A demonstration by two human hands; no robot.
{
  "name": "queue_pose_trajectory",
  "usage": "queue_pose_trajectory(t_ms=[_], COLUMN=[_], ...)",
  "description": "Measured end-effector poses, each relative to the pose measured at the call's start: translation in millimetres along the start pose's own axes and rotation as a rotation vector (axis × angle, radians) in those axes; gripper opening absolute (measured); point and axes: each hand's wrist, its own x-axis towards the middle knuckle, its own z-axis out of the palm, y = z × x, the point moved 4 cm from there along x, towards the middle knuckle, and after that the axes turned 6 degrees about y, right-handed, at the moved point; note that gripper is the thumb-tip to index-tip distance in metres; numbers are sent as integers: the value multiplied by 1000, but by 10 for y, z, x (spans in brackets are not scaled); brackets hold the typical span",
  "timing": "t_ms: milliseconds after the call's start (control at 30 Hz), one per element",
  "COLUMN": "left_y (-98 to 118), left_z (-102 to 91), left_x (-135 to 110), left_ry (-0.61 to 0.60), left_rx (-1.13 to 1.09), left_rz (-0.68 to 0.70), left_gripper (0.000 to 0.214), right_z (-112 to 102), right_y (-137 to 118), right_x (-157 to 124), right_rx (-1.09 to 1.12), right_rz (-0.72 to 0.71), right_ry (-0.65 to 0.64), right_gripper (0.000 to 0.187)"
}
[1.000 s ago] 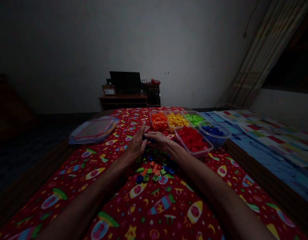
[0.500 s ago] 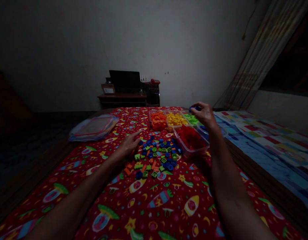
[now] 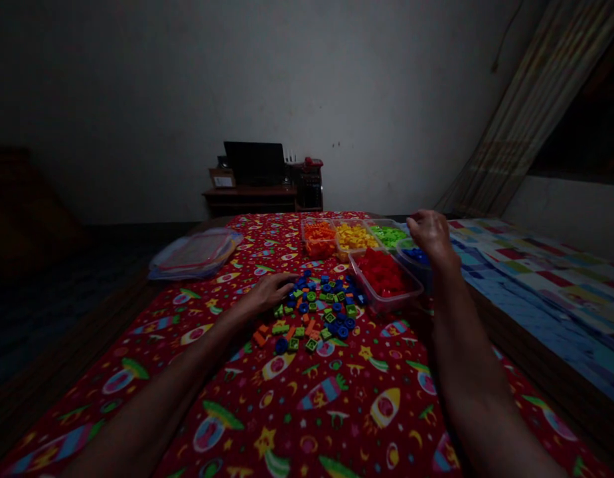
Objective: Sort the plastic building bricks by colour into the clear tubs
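- Red-clothed bed [image 3: 307, 411]: loose pieces [image 3: 319, 312] lie mid-cloth.
- Right hand [image 3: 429, 232] has sunk over the blue tub [image 3: 417, 267] by the right edge, curled; its contents cannot be told.
- Left hand [image 3: 269, 292] stays on the pieces, grasp unclear.

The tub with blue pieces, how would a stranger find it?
Start at the red rocket-print cloth, then the cluster of clear tubs at its far right. The tub of blue pieces sits right of the red-filled tub, under the right hand; no other tub holds blue.
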Motion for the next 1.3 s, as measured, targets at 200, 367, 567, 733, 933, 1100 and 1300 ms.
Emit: queue_pose_trajectory(t_ms=[200,367,567,733,933,1100,1300], left_y=[-60,-113,-141,-269,-303,-263,-238], left_z=[47,35,-63,-79,-101,-96,-129], left_x=[41,42,41,56,6,-17,-27], left_ry=[23,45,129,181,230,186,199], left_rx=[-34,-150,-109,-331,-591,-596,-590], left_rz=[7,-46,-105,-178,-279,-308,-282], left_gripper=[48,48,51,52,56,60,60], right_z=[298,705,901,909,1009,1001,936], right_y=[-1186,-1501,-1460,-1371,-1304,-1477,-1551], right_x=[-507,-1184,-1391,-1351,-1305,-1346,-1343], right_rx=[320,196,50,142,300,214,241], right_rz=[-436,-781,-872,-810,-725,-789,-836], right_ry=[-395,-539,-696,-581,-473,-635,-846], right_gripper=[23,30,28,32,31,23,15])
